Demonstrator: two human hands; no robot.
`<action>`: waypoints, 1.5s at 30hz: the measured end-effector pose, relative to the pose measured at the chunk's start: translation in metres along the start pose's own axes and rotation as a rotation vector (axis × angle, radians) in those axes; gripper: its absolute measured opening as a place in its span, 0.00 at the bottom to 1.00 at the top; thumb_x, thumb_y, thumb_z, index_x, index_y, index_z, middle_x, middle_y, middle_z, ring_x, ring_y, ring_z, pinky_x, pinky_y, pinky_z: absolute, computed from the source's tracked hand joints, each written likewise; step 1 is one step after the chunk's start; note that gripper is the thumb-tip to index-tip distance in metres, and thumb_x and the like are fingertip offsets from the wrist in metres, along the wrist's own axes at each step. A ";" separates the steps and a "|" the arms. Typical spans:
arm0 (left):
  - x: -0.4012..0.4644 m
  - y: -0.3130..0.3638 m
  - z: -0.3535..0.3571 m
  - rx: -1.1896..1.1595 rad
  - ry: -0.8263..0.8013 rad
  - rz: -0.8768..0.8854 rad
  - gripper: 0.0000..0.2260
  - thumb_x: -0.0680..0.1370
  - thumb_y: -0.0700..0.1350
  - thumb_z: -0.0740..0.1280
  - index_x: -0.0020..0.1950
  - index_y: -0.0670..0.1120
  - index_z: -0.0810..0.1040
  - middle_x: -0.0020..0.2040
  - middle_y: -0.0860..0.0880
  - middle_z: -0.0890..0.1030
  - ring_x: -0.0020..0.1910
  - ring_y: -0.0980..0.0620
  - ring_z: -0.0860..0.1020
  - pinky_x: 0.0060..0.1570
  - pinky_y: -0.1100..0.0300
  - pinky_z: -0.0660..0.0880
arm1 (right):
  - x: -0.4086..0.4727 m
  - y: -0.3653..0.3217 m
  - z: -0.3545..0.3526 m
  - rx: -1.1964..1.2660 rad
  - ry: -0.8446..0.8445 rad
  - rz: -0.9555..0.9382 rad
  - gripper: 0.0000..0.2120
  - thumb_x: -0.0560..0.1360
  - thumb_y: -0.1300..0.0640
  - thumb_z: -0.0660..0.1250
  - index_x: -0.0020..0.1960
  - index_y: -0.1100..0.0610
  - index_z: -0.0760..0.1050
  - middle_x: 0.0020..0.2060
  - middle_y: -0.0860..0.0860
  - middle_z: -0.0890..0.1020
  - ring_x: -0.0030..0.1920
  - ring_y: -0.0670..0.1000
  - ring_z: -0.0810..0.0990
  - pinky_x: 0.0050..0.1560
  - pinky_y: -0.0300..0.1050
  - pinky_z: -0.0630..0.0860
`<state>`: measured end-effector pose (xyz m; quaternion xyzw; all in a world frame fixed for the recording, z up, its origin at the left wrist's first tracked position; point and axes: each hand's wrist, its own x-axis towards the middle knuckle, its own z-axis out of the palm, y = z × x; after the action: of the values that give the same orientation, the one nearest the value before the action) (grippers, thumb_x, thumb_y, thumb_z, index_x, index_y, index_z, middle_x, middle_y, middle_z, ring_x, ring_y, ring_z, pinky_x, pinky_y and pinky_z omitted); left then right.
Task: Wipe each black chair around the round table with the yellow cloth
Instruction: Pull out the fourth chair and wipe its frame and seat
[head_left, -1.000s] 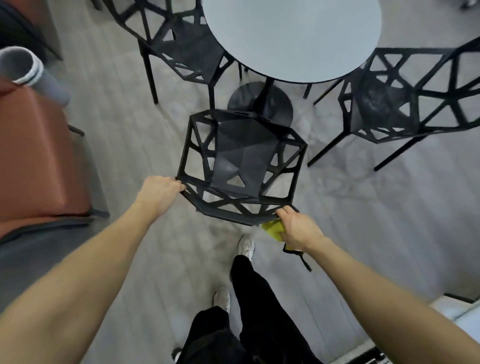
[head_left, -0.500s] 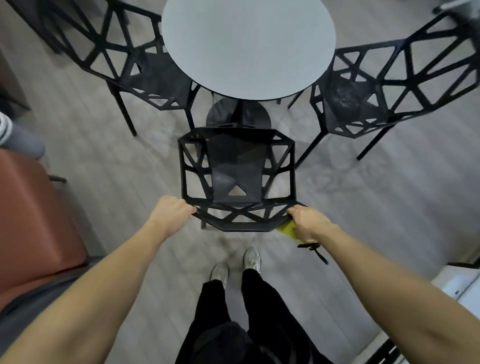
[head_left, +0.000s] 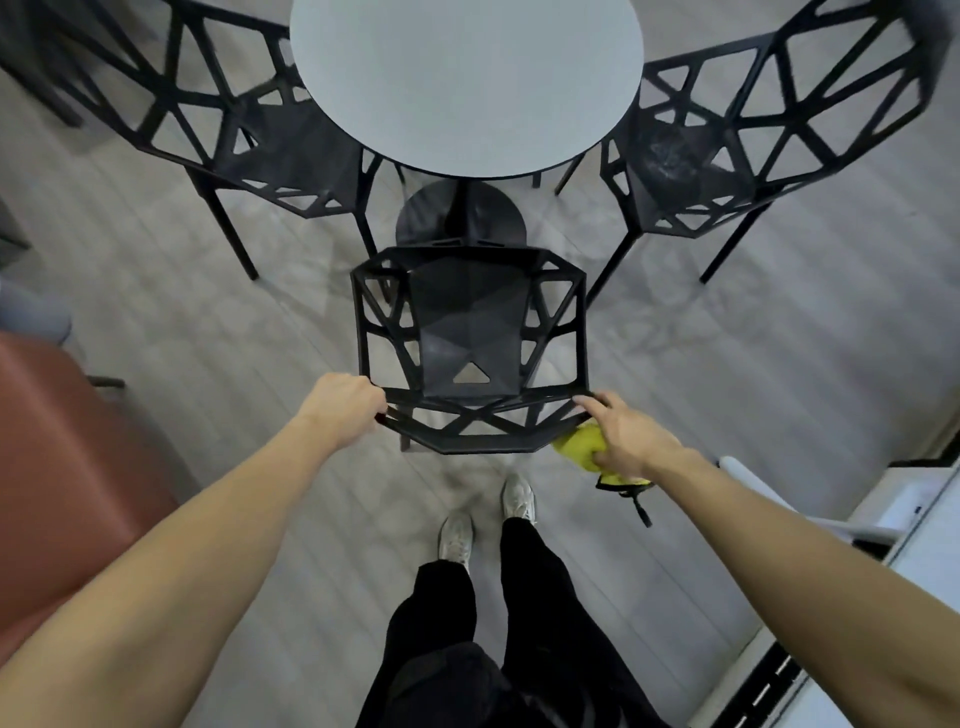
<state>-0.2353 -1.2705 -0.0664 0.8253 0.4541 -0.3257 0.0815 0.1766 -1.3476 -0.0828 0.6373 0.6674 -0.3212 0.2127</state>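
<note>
A black lattice chair (head_left: 470, 332) stands right in front of me, facing the round grey table (head_left: 465, 83). My left hand (head_left: 345, 408) grips the left end of its backrest top. My right hand (head_left: 626, 439) holds the yellow cloth (head_left: 579, 447) bunched under its palm at the backrest's right corner, with the index finger stretched along the rim. Two more black chairs stand at the table, one on the left (head_left: 228, 119) and one on the right (head_left: 727, 130).
A reddish-brown upholstered seat (head_left: 57, 467) fills the left edge. White furniture (head_left: 893, 519) sits at the lower right. The table's black round base (head_left: 462, 215) lies just beyond the near chair. My feet (head_left: 485, 519) stand on grey wood floor behind the chair.
The chair has been turned square to the table and pushed towards it. My right hand has loosened on the backrest corner, its index finger now extended.
</note>
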 end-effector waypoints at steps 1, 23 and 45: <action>0.006 -0.001 -0.007 -0.051 -0.064 -0.007 0.05 0.82 0.48 0.72 0.57 0.55 0.85 0.49 0.51 0.84 0.51 0.45 0.84 0.48 0.52 0.81 | -0.010 0.004 -0.007 0.052 0.015 0.031 0.45 0.72 0.54 0.74 0.84 0.48 0.55 0.81 0.54 0.60 0.68 0.63 0.77 0.64 0.56 0.78; 0.206 0.327 -0.351 -1.138 0.077 0.409 0.18 0.68 0.42 0.81 0.56 0.51 0.85 0.47 0.53 0.86 0.42 0.57 0.82 0.47 0.60 0.77 | -0.078 0.277 -0.168 1.001 0.380 -0.054 0.46 0.68 0.61 0.82 0.77 0.36 0.65 0.63 0.43 0.78 0.57 0.43 0.82 0.52 0.31 0.76; 0.565 0.390 -0.647 -1.232 0.222 0.265 0.21 0.73 0.50 0.76 0.63 0.58 0.75 0.55 0.55 0.84 0.56 0.52 0.83 0.61 0.46 0.81 | 0.110 0.617 -0.459 0.522 0.496 0.113 0.15 0.78 0.41 0.73 0.58 0.48 0.75 0.42 0.45 0.79 0.48 0.54 0.78 0.45 0.50 0.72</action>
<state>0.5902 -0.8228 0.0266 0.7052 0.4578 0.0954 0.5330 0.8325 -0.9594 0.0666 0.7646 0.5578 -0.3043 -0.1082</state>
